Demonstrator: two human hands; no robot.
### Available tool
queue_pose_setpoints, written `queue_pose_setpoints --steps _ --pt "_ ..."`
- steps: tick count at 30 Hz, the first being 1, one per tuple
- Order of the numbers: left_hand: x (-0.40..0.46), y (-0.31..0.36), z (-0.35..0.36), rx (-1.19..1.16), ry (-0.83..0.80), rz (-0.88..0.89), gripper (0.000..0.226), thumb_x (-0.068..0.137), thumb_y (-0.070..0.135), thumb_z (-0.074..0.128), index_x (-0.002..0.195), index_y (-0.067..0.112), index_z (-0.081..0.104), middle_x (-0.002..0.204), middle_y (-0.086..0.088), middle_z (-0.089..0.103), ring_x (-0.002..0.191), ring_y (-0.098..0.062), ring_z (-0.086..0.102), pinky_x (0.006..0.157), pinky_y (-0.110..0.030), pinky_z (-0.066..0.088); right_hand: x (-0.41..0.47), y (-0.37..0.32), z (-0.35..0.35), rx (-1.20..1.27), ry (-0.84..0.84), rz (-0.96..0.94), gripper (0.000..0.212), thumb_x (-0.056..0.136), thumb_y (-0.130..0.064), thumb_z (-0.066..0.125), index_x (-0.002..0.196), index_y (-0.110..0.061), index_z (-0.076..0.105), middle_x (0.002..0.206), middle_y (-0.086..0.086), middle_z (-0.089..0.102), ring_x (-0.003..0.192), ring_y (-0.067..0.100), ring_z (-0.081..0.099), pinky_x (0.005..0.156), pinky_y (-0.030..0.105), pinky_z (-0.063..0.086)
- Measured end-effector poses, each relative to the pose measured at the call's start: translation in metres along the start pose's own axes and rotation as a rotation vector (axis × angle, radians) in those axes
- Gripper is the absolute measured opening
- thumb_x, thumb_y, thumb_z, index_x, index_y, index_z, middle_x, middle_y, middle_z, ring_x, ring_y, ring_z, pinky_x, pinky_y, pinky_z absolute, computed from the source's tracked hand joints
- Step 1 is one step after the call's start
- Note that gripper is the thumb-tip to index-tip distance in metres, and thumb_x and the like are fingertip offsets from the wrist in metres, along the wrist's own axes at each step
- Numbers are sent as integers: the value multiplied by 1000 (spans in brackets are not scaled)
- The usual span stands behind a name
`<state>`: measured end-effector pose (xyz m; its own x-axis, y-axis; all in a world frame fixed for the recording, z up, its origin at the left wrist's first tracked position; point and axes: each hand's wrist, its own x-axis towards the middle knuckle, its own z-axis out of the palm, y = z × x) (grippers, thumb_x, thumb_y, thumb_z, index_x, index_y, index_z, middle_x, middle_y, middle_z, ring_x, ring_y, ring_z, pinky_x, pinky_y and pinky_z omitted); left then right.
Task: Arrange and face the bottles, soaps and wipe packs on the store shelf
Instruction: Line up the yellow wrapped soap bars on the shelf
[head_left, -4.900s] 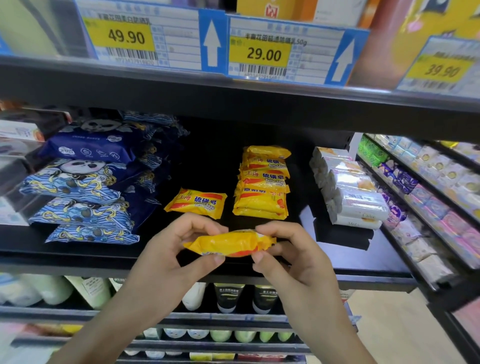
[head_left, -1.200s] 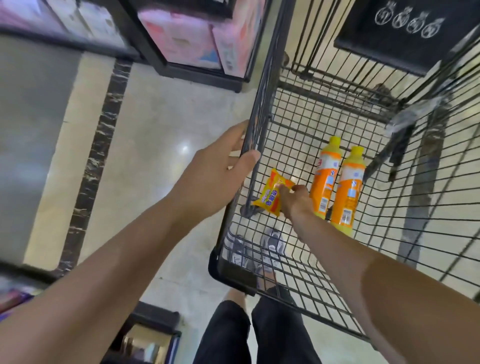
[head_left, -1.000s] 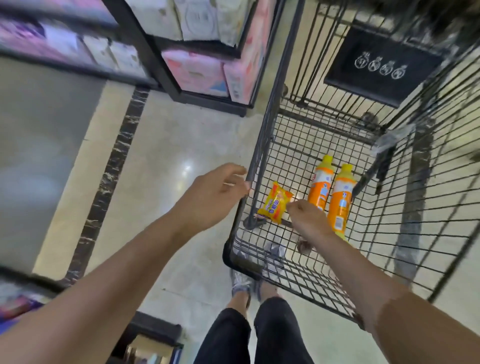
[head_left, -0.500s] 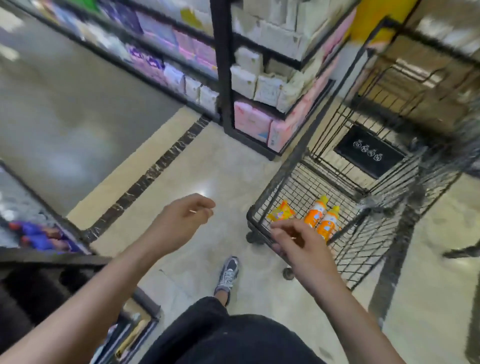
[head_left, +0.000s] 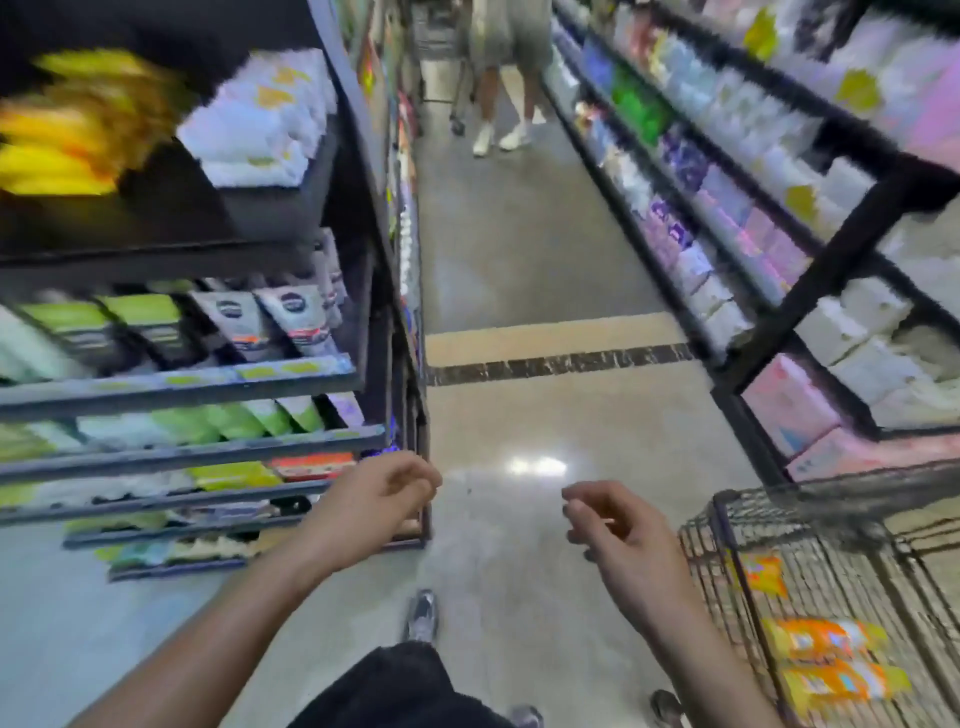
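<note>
Both hands hang in the air over the floor, and neither holds anything. The left hand (head_left: 382, 491) has its fingers loosely curled, just in front of the low shelves. The right hand (head_left: 618, 525) is loosely curled too, next to the wire cart (head_left: 727, 519) on the right. Down in the cart lie a yellow soap pack (head_left: 759, 574) and two orange bottles (head_left: 826, 657), side by side. On the left, the black shelf (head_left: 171, 249) holds a blurry yellow stack of soaps (head_left: 62, 140) and white packs (head_left: 260, 119). Far down the aisle stands another person (head_left: 501, 78).
</note>
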<state>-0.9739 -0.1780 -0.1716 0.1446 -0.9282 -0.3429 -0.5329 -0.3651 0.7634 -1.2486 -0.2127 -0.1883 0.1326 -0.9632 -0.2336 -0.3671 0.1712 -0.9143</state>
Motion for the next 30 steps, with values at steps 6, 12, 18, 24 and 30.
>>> queue_pose_setpoints --steps 6,12,18,24,30 --pt "-64 -46 -95 -68 239 9 20 99 19 64 94 36 73 96 23 75 91 1 70 85 -32 56 -16 -68 110 -74 -187 -129 20 96 -26 67 87 -43 72 86 -13 74 82 14 71 80 42 59" --pt "-108 -104 -216 -160 402 38 20 101 28 61 98 44 72 101 24 72 98 6 66 89 -26 54 -28 -144 250 -114 -322 -283 11 97 -29 66 92 -37 73 95 -14 74 87 13 70 78 37 57" --pt "-135 -153 -352 -144 502 174 21 103 24 59 101 41 71 99 24 69 98 1 65 80 -22 55 -47 -247 361 -65 -378 -450 14 96 -27 67 93 -39 74 90 -9 73 83 14 67 74 29 54" --pt "-115 -164 -441 68 601 312 22 101 25 57 115 41 64 109 30 60 109 9 55 88 -15 45 -43 -331 416 -86 -297 -559 11 96 -28 68 93 -36 74 95 -16 72 87 4 67 70 14 50" --pt "-36 -149 -471 500 543 383 37 103 40 52 139 38 53 138 17 51 125 -9 45 103 -35 44 11 -369 427 -245 -91 -739 15 96 -33 67 109 -42 67 110 -20 62 101 3 63 76 20 53"
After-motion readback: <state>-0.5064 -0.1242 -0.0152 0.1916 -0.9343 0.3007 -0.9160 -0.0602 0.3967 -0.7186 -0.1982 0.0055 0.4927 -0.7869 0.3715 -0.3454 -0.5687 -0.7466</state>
